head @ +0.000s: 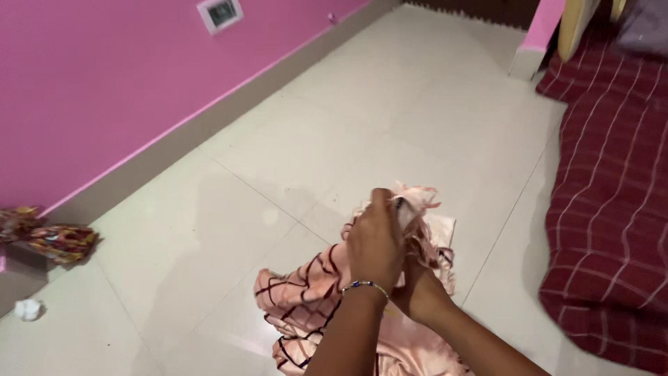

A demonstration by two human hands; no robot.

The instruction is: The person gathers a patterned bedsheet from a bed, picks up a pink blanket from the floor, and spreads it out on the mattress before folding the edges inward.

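Both hands are gripping a peach cloth (306,299) with dark check lines, bunched and trailing down onto the pale tiled floor (390,125). The left hand (376,244), a beaded bracelet (365,285) at its wrist, is closing round the gathered top; the right hand (417,289) is clutching the fabric just beneath, largely hidden. A maroon checked blanket (612,209) is lying at right, crumpled wrappers (59,240) by the pink wall (90,90).

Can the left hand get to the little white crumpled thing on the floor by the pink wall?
Probably not right now. The left hand is gripping the peach cloth together with the right hand, and the white crumpled thing lies far off to the left across bare tile.
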